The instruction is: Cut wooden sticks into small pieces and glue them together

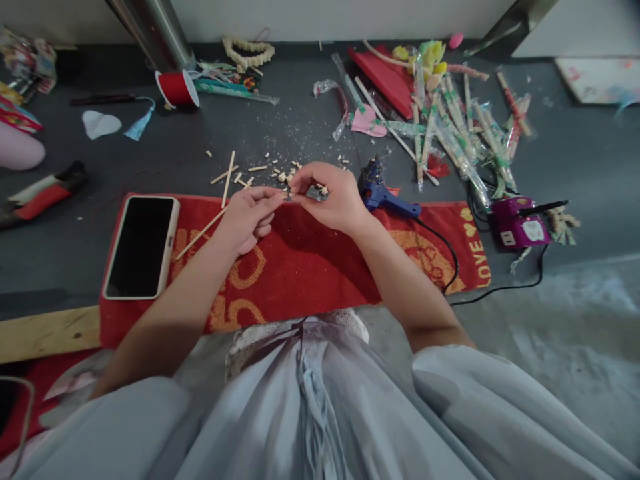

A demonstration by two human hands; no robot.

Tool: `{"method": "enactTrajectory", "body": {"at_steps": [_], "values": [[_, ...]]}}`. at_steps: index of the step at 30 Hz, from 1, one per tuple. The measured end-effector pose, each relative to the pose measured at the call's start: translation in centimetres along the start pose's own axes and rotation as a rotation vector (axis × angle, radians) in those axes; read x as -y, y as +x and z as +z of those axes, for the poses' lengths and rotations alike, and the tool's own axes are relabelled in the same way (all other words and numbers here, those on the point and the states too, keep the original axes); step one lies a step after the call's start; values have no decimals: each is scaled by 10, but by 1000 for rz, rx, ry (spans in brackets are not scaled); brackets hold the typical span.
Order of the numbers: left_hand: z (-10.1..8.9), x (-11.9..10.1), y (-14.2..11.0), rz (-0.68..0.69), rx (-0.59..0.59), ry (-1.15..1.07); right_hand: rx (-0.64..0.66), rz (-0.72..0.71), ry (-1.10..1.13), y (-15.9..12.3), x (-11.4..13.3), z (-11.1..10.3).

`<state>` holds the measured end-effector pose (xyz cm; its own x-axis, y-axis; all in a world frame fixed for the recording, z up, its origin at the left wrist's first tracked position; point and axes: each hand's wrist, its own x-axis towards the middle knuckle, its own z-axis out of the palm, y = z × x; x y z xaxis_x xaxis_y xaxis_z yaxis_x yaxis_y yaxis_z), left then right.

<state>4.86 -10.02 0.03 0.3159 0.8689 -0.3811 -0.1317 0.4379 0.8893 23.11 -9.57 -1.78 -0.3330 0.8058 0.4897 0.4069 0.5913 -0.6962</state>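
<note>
Both hands meet fingertip to fingertip above the far edge of a red towel. My left hand is closed in a pinch, with a tiny pale wooden piece at its fingertips. From the right, my right hand comes to the same spot, thumb and forefinger bent together; whether they grip the piece too is hidden. Just beyond the fingers lie several cut bits of wooden stick and crumbs. A thin stick slants across the towel beside my left wrist. The blue glue gun rests right of my right hand.
A phone lies on the towel's left end. Pliers and a red ribbon spool are farther left. Wrapped chopsticks are heaped at the back right, near a purple tin. The glue gun's black cord crosses the towel.
</note>
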Motion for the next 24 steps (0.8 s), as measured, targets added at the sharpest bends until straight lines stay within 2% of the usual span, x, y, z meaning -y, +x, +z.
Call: {"method": "enactTrajectory", "body": {"at_steps": [8, 24], "values": [[1, -2, 0, -23, -43, 26, 119, 43, -231, 0, 16, -3], [3, 0, 1, -14, -48, 59, 111, 64, -229, 0, 23, -3]]}}
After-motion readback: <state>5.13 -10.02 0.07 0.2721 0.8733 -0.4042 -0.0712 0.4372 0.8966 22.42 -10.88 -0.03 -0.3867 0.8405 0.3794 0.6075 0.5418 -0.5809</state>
